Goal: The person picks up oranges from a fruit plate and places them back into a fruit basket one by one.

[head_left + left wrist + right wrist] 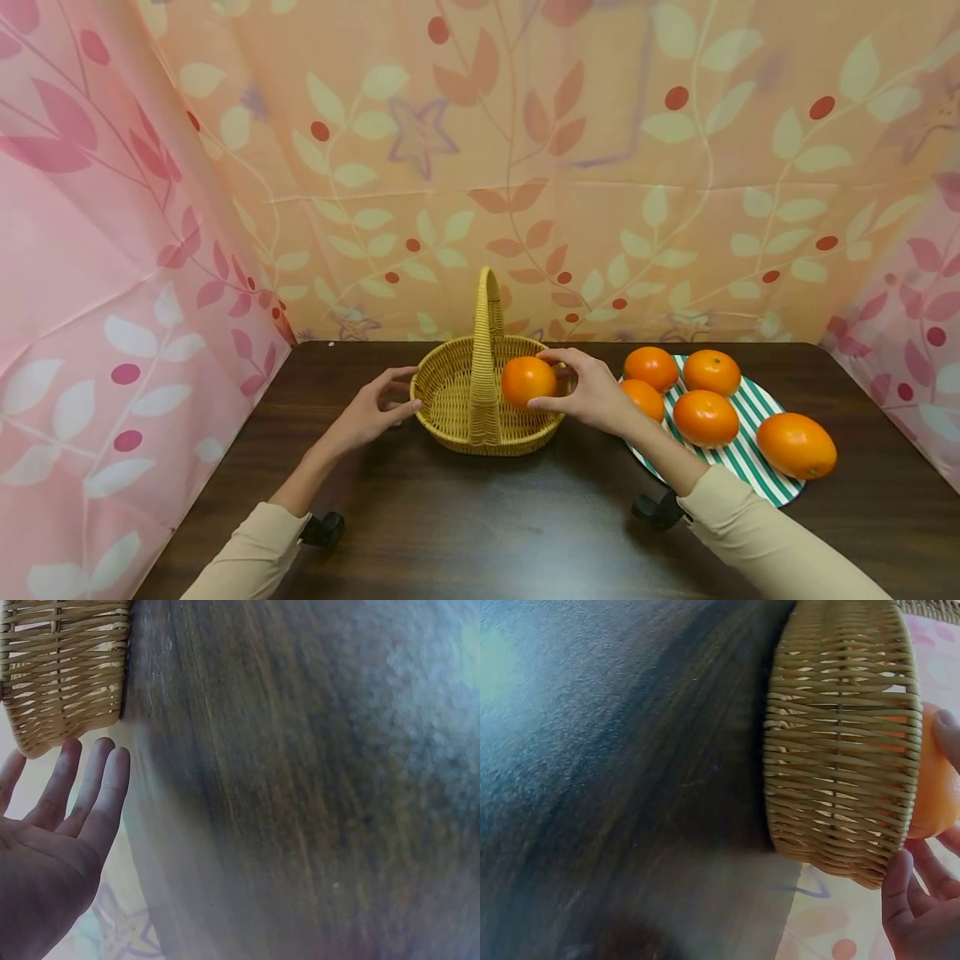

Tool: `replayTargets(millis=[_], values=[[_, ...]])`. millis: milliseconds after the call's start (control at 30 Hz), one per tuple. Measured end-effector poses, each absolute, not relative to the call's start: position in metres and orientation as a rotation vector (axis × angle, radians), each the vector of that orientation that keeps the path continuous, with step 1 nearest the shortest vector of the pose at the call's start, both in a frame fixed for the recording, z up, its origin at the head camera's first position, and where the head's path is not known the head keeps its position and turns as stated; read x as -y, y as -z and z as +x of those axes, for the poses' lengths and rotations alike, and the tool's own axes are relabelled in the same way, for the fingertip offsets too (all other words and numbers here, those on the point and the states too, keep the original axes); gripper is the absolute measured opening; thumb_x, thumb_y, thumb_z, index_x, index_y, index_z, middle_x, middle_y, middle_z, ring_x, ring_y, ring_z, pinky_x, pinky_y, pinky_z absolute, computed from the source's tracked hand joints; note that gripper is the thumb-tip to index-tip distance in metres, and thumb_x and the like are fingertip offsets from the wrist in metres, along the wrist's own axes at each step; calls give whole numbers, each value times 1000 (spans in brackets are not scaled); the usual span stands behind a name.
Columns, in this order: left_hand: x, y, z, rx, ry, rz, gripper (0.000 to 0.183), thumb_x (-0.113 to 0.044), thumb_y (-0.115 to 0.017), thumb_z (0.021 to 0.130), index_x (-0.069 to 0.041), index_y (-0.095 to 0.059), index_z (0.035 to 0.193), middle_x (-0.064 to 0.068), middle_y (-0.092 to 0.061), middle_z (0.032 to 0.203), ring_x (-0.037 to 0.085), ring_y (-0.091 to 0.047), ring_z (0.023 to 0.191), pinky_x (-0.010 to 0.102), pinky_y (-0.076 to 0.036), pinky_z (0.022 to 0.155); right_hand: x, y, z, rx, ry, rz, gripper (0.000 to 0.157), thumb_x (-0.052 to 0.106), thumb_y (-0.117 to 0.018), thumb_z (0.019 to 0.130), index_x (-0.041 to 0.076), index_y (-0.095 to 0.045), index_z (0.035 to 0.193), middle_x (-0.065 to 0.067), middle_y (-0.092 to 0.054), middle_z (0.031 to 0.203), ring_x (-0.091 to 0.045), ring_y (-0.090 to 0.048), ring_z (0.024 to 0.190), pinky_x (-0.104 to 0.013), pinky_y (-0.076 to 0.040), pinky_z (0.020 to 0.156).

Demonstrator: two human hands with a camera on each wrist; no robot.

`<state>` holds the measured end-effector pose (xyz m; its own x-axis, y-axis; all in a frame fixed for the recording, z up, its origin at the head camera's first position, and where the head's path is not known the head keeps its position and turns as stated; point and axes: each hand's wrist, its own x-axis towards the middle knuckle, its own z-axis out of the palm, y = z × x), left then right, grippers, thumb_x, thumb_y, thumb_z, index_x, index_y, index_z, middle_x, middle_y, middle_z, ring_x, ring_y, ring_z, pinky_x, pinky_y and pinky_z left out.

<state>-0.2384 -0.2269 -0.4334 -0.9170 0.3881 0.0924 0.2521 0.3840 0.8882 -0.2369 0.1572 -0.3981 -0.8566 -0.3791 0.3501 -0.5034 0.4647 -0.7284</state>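
A wicker basket [442, 421] with a tall arched handle stands on the table in the head view. My right hand [592, 392] grips a smooth orange [528, 382] over the basket's right side, thumb in front and fingers behind. In the right wrist view, the orange [934, 780] shows partly behind the woven wall, with some fingertips right at the rim. At the basket's left end, my left hand [375, 408] has its thumb and fingertips at the rim. The left wrist view shows that hand's fingers [100, 791] fairly straight, below the basket wall [67, 675].
To the right, several oranges [705, 418] sit on a green-and-white striped plate [757, 408], one of them by its right edge [797, 445]. The right forearm passes over the plate's left part. Patterned cloth [480, 167] hangs behind the dark wooden table [480, 525].
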Motion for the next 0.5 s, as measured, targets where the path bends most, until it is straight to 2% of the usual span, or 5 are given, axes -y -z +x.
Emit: replayTargets(millis=[100,233,500], values=[[227,433,-238,-2496,-1573,578,58,-20,-69,101,-9,-44,152,30,-55,131,42,-68,101,52,-56,80,-155,403,-238,2565,-1291,791,67,30,-95,73,6,-67,129,-6,-67,119,-25,-67,99,-47,-54,84],[227,433,-238,-2496,-1571,573,58,-20,-69,100,-9,-44,152,30,-55,132,42,-68,100,52,-56,80,-155,407,-239,2569,-1222,799,69,34,-96,70,8,-68,128,-1,-67,111,-22,-66,97,-46,-54,84],[227,435,-238,-2511,-1548,572,59,-21,-68,101,-9,-43,153,29,-55,132,41,-68,101,50,-57,80,-152,409,-237,2620,-1122,810,70,38,-96,70,9,-68,128,2,-64,108,-18,-62,97,-44,-53,85]])
